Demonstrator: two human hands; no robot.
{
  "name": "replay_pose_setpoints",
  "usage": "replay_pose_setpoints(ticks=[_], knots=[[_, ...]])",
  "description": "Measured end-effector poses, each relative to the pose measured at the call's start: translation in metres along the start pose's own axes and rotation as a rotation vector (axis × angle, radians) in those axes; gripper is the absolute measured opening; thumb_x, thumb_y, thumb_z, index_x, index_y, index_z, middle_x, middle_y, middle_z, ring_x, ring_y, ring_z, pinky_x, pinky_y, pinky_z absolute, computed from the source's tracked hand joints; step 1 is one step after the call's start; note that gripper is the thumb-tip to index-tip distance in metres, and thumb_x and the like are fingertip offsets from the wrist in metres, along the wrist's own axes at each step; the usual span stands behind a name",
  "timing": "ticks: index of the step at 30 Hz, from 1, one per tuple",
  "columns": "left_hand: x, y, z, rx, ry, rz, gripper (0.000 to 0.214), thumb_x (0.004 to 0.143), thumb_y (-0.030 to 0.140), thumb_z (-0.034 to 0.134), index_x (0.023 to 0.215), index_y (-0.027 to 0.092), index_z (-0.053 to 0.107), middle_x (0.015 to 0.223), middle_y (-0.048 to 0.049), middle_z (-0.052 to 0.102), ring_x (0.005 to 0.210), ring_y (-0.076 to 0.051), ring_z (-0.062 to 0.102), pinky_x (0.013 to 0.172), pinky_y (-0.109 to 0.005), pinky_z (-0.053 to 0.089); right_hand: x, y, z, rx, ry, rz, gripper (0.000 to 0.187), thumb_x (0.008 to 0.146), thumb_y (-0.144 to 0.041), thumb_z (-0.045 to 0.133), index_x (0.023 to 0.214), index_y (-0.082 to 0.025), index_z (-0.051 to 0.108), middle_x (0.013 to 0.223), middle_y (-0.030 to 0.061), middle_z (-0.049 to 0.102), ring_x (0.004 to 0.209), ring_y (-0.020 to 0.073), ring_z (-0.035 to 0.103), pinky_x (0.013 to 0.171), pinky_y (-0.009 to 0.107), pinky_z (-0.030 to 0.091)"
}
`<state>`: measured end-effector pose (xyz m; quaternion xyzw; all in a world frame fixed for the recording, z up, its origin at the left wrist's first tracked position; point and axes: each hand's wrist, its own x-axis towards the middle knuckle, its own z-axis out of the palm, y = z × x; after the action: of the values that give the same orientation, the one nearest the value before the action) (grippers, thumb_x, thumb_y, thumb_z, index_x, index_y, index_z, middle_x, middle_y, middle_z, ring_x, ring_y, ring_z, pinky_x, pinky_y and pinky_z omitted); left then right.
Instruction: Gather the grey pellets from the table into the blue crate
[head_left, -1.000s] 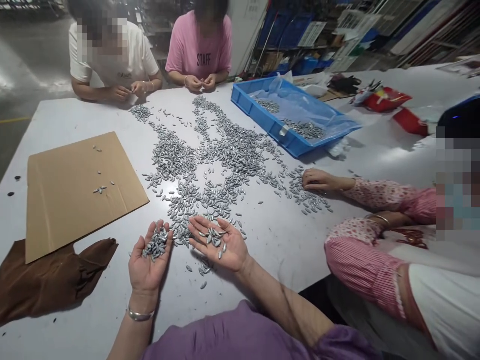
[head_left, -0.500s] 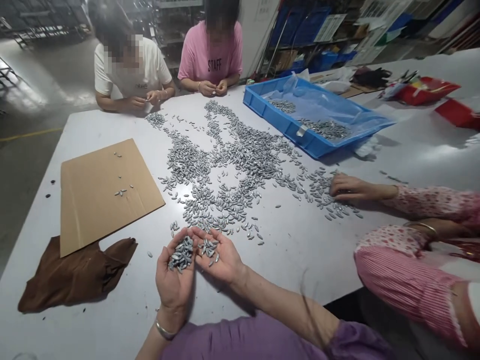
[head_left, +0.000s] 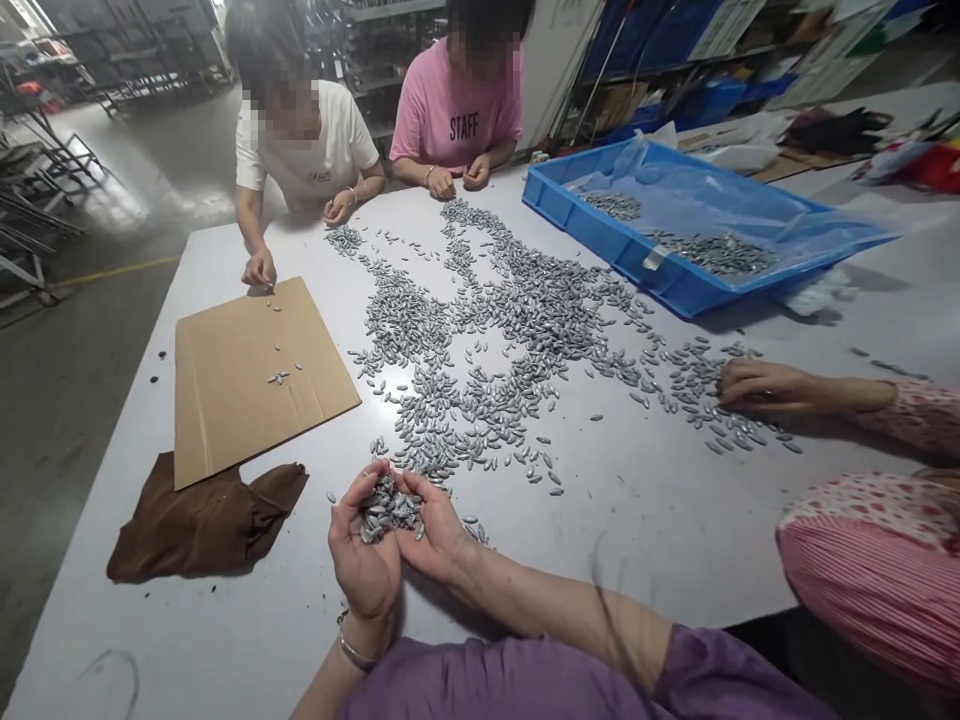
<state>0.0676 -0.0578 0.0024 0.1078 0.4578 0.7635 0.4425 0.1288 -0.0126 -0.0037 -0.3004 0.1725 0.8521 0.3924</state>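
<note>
My left hand [head_left: 361, 560] and my right hand [head_left: 435, 535] are cupped together, palms up, just above the near part of the grey table [head_left: 637, 520]. Between them lies a handful of small grey oval metal pieces [head_left: 388, 508]. A silver bangle sits on my left wrist. Just beyond my hands a wide scatter of the same pieces [head_left: 517, 330] spreads across the table's middle.
A cardboard sheet [head_left: 255, 375] with a few pieces lies at left, a brown cloth [head_left: 202, 520] below it. A blue tray [head_left: 697, 235] lined with plastic stands at back right. Two people sit across the table; another person's hand [head_left: 765, 385] rests at right.
My two hands, apart and open a second ago, have come together into one cup, merging the pieces. The person in white has reached a hand onto the cardboard's corner.
</note>
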Motion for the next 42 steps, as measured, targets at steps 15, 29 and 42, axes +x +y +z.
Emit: replay_pose_setpoints(ticks=[15, 29, 42], knots=[[0.004, 0.005, 0.001, 0.078, -0.098, 0.234, 0.034, 0.095, 0.044, 0.052, 0.092, 0.021, 0.075, 0.112, -0.0089, 0.076, 0.112, -0.029, 0.068, 0.105, -0.049, 0.047, -0.002, -0.005, -0.012, -0.066, -0.131, 0.188, 0.013, 0.088, -0.018, 0.063, 0.098, -0.013, 0.07, 0.091, 0.0054, 0.077, 0.086, 0.0181, 0.073, 0.086, 0.033, 0.057], [-0.004, 0.0, -0.002, 0.208, -0.204, 0.455, 0.03, 0.095, 0.052, 0.053, 0.097, 0.025, 0.064, 0.111, -0.0074, 0.07, 0.111, -0.027, 0.062, 0.095, -0.043, 0.047, -0.006, -0.006, -0.006, 0.01, -0.1, 0.279, 0.017, 0.093, -0.017, 0.055, 0.1, -0.01, 0.069, 0.089, 0.0068, 0.077, 0.083, 0.0156, 0.073, 0.081, 0.026, 0.058], [0.007, 0.007, 0.001, 0.192, -0.07, 0.6, 0.035, 0.092, 0.058, 0.054, 0.097, 0.026, 0.068, 0.109, -0.0055, 0.066, 0.109, -0.026, 0.061, 0.103, -0.045, 0.044, -0.002, -0.008, -0.021, 0.032, -0.082, 0.352, 0.029, 0.091, -0.021, 0.061, 0.119, -0.014, 0.065, 0.11, 0.0089, 0.076, 0.105, 0.0213, 0.072, 0.087, 0.035, 0.059]])
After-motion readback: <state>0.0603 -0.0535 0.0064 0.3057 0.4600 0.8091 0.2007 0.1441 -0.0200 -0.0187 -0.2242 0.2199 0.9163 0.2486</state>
